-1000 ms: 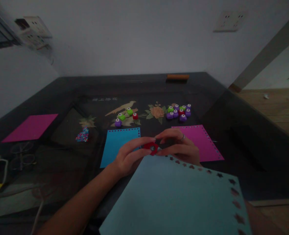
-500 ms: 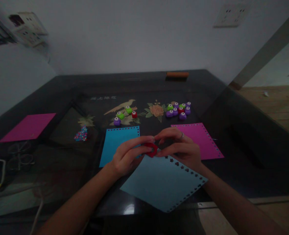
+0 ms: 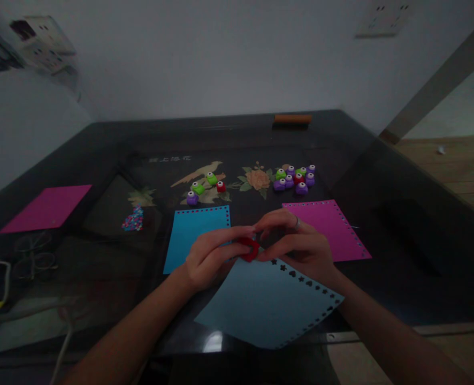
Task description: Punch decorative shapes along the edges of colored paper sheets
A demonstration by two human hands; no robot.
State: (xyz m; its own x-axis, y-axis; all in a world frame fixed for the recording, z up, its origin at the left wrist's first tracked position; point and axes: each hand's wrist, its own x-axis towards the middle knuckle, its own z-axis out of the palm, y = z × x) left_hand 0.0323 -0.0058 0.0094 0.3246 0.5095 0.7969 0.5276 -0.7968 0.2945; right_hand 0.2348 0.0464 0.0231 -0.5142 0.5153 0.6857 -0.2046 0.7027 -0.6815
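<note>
- Punch (image 3: 254, 251), red: up off the surface (image 3: 257, 144), at the far corner of the pale sheet (image 3: 267, 305), btwn the two hands.
- L hand (image 3: 211, 256): fingers closed on the punch from its L side, covering much of it.
- R hand (image 3: 299, 240): fingertips right by the punch & the sheet's edge, index & thumb spread apart; can't tell if they pinch the paper (contact is hidden).
- Punch handling: prob. light, hard & stiff, likely plastic. Looks smooth, so it could slip a bit if held only by the tips.
- Best hold on punch: thumb & forefinger across the body, w/ the paper slot kept clear.
- Sheet handling: v. light, bendy, bows a little as it hangs toward the person. Prob. creases easily.
- Weak spots: the two edges w/ cutouts (stars, hearts etc.), where thin strips might tear; better to take the sheet by plain paper, inboard of the holes.
- Nearby on the surface: blue sheet (image 3: 195, 235) beyond the L hand, pink sheet (image 3: 331, 235) beyond the R hand, both flat; spare punches (image 3: 295, 181) farther off, likely same feel.
</note>
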